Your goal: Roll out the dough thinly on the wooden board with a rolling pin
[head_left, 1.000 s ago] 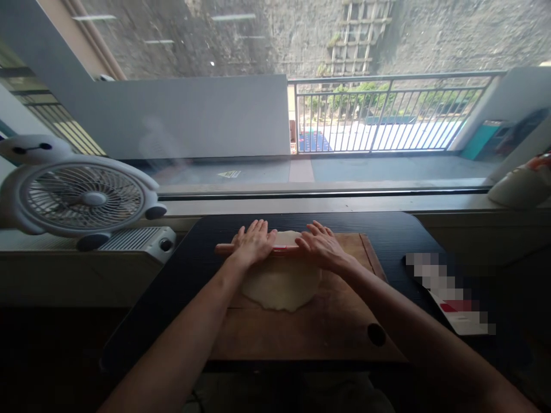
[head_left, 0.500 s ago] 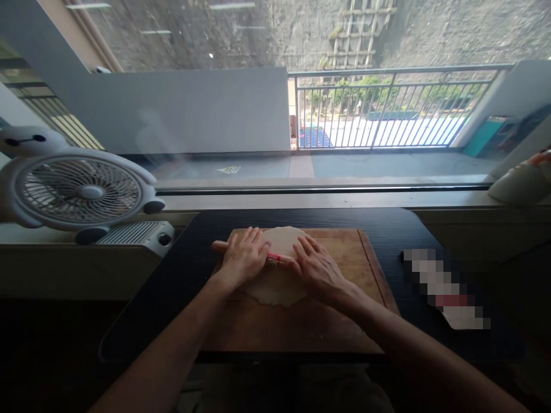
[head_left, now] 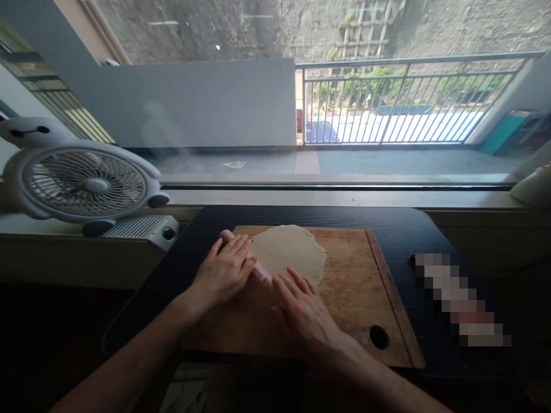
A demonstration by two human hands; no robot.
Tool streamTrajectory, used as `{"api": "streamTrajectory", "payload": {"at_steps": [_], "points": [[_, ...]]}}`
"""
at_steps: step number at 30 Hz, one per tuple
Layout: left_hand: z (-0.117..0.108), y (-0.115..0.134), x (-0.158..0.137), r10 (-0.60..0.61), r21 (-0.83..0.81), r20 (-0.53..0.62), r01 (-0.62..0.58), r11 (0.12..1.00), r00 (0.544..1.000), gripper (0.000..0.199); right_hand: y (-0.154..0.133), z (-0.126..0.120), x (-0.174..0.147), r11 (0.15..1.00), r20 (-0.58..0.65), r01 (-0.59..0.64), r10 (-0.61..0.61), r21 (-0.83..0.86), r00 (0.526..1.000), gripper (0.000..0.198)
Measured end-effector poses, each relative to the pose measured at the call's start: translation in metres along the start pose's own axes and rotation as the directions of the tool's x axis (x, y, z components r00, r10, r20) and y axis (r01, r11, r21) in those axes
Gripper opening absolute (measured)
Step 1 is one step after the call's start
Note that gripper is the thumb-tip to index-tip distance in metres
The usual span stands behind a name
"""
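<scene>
Here, left hand [head_left: 224, 267] and right hand [head_left: 306, 307] flat-fingered atop rolling pin [head_left: 260, 273], dough [head_left: 290, 252] on wooden board [head_left: 353, 287].

Board [head_left: 350, 275] free right of dough [head_left: 293, 252]; pin [head_left: 260, 274] blocks left.

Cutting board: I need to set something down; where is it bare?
Bare: the cutting board between dough and right edge, beyond the hole. Crowded: left and middle, around the rolling pin, left hand and right hand.
</scene>
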State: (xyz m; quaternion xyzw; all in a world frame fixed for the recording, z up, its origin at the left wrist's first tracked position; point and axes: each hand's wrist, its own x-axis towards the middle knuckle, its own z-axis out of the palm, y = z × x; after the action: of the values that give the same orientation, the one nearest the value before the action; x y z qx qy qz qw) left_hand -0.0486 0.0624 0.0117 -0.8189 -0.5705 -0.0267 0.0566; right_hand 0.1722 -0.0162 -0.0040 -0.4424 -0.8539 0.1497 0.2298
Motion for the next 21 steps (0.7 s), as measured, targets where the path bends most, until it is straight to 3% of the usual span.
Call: {"api": "streamTrajectory", "payload": {"at_steps": [4,7,10,14,17,19,21], "points": [[0.003,0.040,0.079,-0.051,-0.076,0.189,0.067,0.995,0.981,0.061,0.030,-0.015,0.009,0.985,-0.071,-0.092,0.082,-0.149,0.994,0.041],[0.002,0.062,0.112,-0.037,-0.098,0.202,0.058,0.993,0.979,0.062,0.031,-0.017,0.008,0.982,-0.060,-0.057,0.047,-0.181,0.997,0.045],[0.001,0.054,0.097,-0.010,-0.113,0.152,0.027,0.993,0.988,0.062,0.008,-0.002,0.004,0.989,-0.038,-0.001,-0.004,-0.146,0.999,0.054],[0.002,0.011,0.031,-0.026,-0.056,0.072,0.030,0.998,0.997,0.061,-0.034,0.024,-0.001,0.989,-0.026,0.139,-0.141,-0.050,0.990,0.058],[0.001,-0.011,-0.002,-0.040,-0.001,0.048,0.040,0.999,0.998,0.059,-0.045,0.029,-0.003,0.978,-0.008,0.207,-0.208,-0.003,0.978,0.059],[0.000,-0.009,0.002,-0.044,0.018,0.068,0.043,0.999,0.997,0.060,-0.037,0.024,-0.003,0.983,0.016,0.185,-0.185,-0.014,0.983,0.059],[0.001,0.007,0.026,-0.031,0.014,0.108,0.030,0.999,0.994,0.062,-0.022,0.016,-0.004,0.994,0.009,0.091,-0.090,-0.066,0.996,0.057]]}}
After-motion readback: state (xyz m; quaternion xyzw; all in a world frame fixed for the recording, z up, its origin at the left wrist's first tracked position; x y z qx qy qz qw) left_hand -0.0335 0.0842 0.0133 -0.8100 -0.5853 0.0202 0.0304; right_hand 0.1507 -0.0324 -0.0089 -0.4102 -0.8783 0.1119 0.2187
